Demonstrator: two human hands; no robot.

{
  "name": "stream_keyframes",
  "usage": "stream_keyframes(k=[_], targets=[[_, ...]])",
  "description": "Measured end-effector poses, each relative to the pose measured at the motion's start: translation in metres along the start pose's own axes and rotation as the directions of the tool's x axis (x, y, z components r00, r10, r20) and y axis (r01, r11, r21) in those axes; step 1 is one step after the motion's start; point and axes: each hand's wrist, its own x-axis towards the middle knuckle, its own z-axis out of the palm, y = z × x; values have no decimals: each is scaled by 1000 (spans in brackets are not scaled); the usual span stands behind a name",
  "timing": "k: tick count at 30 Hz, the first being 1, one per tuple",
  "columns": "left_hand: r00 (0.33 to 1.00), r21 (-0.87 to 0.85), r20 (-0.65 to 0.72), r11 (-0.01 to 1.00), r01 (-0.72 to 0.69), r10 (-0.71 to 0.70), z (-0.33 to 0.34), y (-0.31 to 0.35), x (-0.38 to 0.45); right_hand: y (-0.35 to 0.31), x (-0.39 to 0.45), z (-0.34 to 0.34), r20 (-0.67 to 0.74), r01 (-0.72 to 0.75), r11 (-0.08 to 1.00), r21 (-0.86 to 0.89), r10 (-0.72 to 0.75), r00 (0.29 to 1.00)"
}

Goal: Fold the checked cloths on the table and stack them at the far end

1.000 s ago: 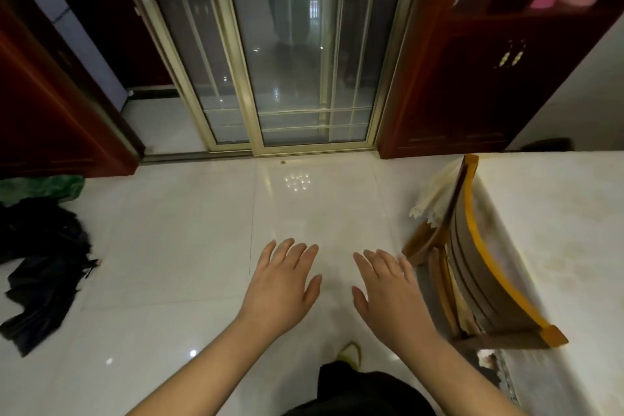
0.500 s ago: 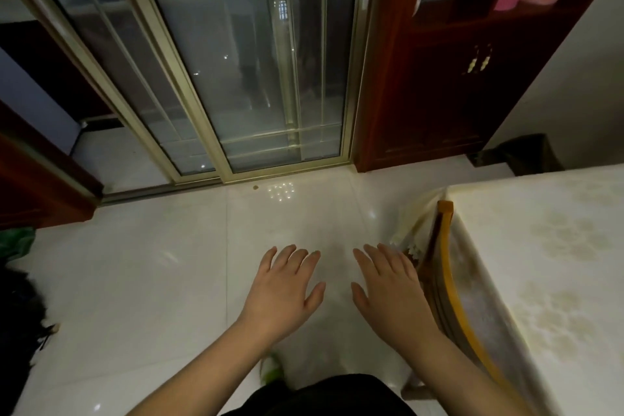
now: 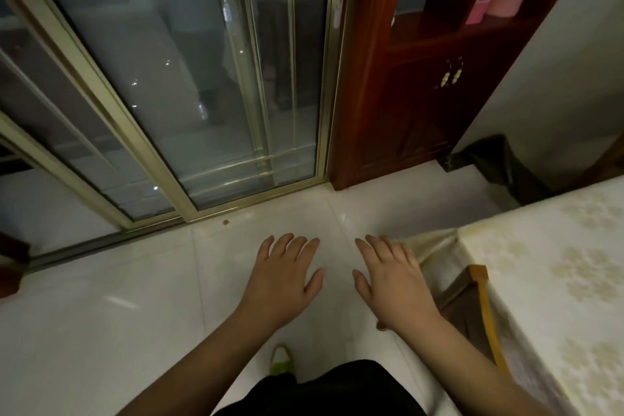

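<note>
Both hands are held out over the pale tiled floor (image 3: 101, 331), palms down, side by side with a gap between them. The left hand (image 3: 282, 275) has its fingers straight and slightly spread, holding nothing; the right hand (image 3: 393, 280) is the same — flat, relaxed, thumb out toward the left one, nothing in it.

The table (image 3: 557, 280) runs along the right edge, covered by a cream cloth with a faint flower pattern, its corner draping down just beside the right hand. No checked cloths show on the part of the table in view, so where they lie I cannot tell. A wooden chair (image 3: 486, 314) with a yellow-edged back is tucked against the table's near side, just right of the right forearm.

Straight ahead stands a sliding glass door (image 3: 202, 78) in a brass-coloured frame, and to its right a dark red wooden cabinet (image 3: 422, 94) with small gold handles. A dark bin bag (image 3: 499, 165) sits on the floor between cabinet and table. Below the arms — dark clothing and the tip of a green shoe (image 3: 280, 358) on the tiles
</note>
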Motion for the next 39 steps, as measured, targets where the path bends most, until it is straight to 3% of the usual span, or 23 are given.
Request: stream_keyframes(k=[5,11,16,23,32,39], targets=[[996,7,37,996,-84,84,-17,-46,58,-10,53,1,-4,-99,995,-13,99,995],[977,-21,72,979,-201,202,-16,-55,126,7,87,5,30,-247,969,-2,247,968],[949,-33,23,949,-314,315,-10,-36,189,47,116,11,40,-349,937,-18,350,936],[905,9,118,910,-414,410,4,-4,289,115,169,29,16,-475,879,44,475,880],[841,-27,92,845,-534,534,0,59,406,198,216,24,30,-526,850,18,526,850],[729,-97,27,727,-679,684,12,115,470,255,231,19,29,-650,759,22,650,760]])
